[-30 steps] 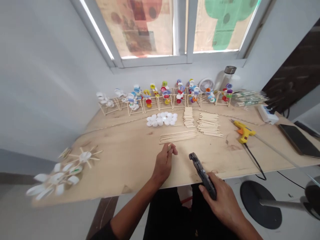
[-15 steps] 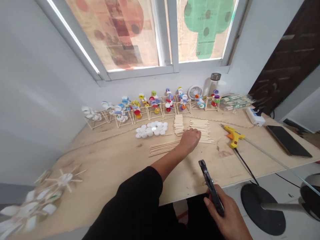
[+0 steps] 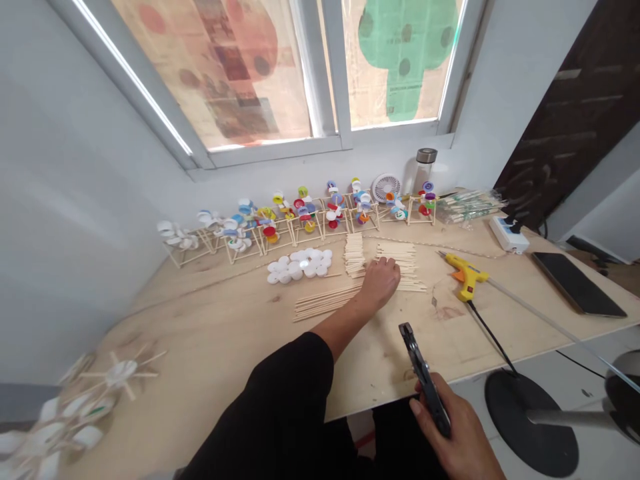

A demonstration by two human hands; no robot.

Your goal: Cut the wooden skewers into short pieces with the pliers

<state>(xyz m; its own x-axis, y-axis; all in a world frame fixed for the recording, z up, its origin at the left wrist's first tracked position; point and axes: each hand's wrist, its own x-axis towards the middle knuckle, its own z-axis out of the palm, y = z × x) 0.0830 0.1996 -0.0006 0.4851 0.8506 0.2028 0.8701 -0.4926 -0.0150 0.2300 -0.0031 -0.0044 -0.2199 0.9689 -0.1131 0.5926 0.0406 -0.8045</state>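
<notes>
Flat wooden craft sticks (image 3: 403, 263) lie in a loose stack on the pale plywood table (image 3: 200, 320), with their near ends covered by the left hand (image 3: 380, 283). Its fingers are curled downward, but whether a stick is pinched cannot be told, as the fingertips are hidden. Black metal pliers (image 3: 425, 377) are clenched in the right hand (image 3: 453, 427) and are held just over the table's front edge. A narrower pile of craft sticks (image 3: 355, 255), a bundle of long thin wooden sticks (image 3: 325, 301) and a cluster of white plastic bottle caps (image 3: 297, 265) are laid out close by. Beyond them stands a row of stick-framed models with coloured caps (image 3: 300, 217). The loose piles could be scattered or pushed into that row if they are brushed by the black-sleeved left forearm (image 3: 270, 400). A yellow-and-orange hot glue gun (image 3: 465, 277) lies near the stack, and its black power cord (image 3: 493, 340) runs over the table edge, so the gun could be dragged if the cord is snagged. The pliers could be dropped to the floor if the grip is loosened.
</notes>
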